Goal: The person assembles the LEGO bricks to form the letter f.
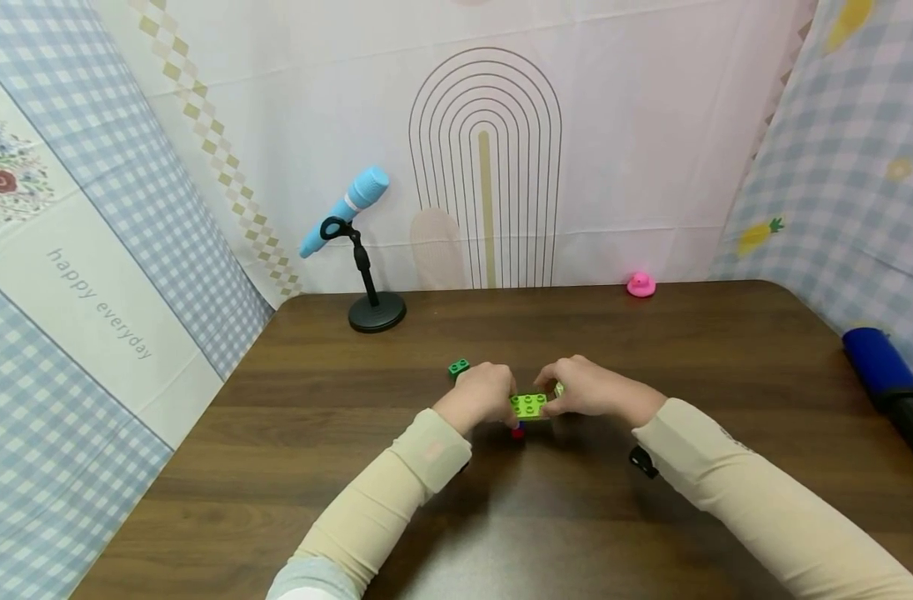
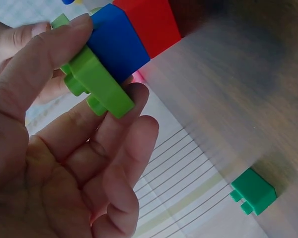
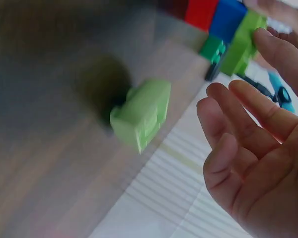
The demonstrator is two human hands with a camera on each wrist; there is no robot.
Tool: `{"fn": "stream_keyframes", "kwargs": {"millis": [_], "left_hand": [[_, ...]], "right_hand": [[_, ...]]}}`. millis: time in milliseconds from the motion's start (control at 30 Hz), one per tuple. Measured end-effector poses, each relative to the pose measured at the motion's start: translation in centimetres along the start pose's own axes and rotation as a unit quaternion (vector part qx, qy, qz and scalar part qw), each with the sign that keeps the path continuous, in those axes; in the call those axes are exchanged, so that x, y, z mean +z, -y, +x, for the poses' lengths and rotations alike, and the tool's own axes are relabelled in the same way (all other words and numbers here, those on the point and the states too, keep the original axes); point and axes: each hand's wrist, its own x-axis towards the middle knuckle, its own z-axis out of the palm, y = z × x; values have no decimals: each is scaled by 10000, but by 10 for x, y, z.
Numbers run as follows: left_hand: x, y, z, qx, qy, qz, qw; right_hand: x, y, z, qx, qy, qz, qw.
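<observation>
A lime green toy brick [image 1: 530, 406] with studs on top caps a blue brick [image 2: 119, 42] and a red brick [image 2: 151, 25] in a short stack. My left hand [image 1: 488, 392] pinches the lime brick's left end, thumb against the studded face. On the other end, my right hand [image 1: 587, 388] grips the same brick with thumb and finger, its other fingers loosely bent below. Just beyond the right hand's fingers, a pale green block [image 3: 144, 114] with a recess stands on the table. A darker green brick [image 1: 459, 367] lies past my left hand.
On the brown table [image 1: 291, 467], a blue toy microphone [image 1: 347, 208] leans in a black stand [image 1: 376, 312] at the back left. A pink rubber duck [image 1: 641, 284] sits at the back edge. A blue and black cylindrical object [image 1: 887, 375] lies at the right edge. Patterned cloth hangs behind.
</observation>
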Motion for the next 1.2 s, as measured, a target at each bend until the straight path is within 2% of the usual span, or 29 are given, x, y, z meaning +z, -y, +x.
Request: {"fn": "stream_keyframes", "kwargs": {"millis": [233,467,733,1200], "left_hand": [[0,-1,0,-45,28,47,10000],[0,-1,0,-40,-6,154,9999],[0,-1,-3,-151,12,204,9997],[-1,17,-17,-409,-12,158,9990]], "right_hand": [[-13,-11,-3,157,-105,-263,9995],[-13,-22,-3,254,-306,-328,9987],[-14,-29,-1,313,-336,-369,9983],[-12,-27,1,283,-314,-364,9984]]}}
